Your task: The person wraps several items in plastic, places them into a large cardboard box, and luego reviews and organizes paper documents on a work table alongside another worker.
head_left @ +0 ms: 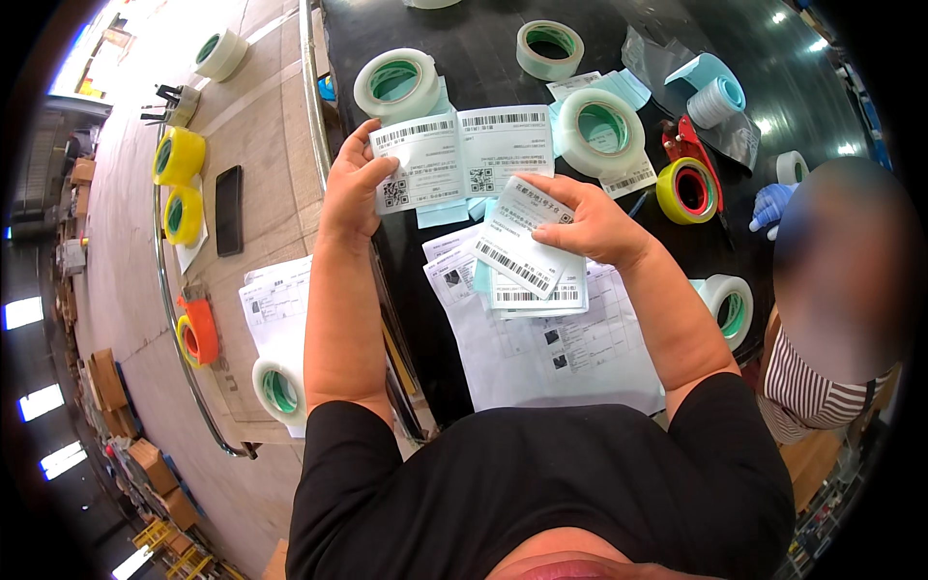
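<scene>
My left hand (353,193) is closed on the left end of a strip of two white barcode labels (425,145), thumb on the printed face. My right hand (604,227) pinches a tilted white label (522,232) between thumb and fingers. Its fingertips lie at the strip's lower right edge; whether they grip the strip too I cannot tell. Just under that hand is a pile of labels with pale blue backing (570,298). It rests on printed paper sheets (483,358) on the black table (425,338).
Clear tape rolls (360,89) stand around the labels. To the right are a red tape dispenser (710,159) with yellow tape and a co-worker's blue-gloved hand (770,205). Beyond a metal rail, a brown board (256,126) carries a phone (228,211), yellow tape rolls (180,155) and an orange dispenser (200,324).
</scene>
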Available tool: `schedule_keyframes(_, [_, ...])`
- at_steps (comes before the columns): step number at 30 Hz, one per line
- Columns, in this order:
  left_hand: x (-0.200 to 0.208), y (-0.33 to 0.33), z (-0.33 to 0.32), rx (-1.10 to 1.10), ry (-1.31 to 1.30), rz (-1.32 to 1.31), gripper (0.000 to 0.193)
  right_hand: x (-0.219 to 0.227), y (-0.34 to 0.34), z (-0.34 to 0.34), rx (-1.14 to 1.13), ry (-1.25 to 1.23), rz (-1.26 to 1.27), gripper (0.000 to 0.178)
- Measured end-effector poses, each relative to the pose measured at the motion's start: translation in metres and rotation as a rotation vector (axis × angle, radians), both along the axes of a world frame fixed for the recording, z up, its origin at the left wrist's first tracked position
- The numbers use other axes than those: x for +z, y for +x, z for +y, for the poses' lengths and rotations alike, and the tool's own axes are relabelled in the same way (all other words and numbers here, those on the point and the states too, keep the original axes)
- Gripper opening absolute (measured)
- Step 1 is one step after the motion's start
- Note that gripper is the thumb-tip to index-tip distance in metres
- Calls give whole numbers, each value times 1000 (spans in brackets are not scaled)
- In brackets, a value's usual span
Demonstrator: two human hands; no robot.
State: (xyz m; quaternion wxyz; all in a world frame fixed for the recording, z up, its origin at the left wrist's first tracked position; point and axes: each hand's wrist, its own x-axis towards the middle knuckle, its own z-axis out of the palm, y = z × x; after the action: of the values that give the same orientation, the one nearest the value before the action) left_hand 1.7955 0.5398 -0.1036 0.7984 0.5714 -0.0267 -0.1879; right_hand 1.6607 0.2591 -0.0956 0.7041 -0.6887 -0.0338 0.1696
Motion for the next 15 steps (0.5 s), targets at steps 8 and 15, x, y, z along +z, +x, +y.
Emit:
schedule_keyframes(8, [3,0,0,9,25,5,72,3,-2,-1,3,36,28,64])
schedule_keyframes(15, [4,0,1,-12,45,3,73,7,-5,-2,-12,76,66,64])
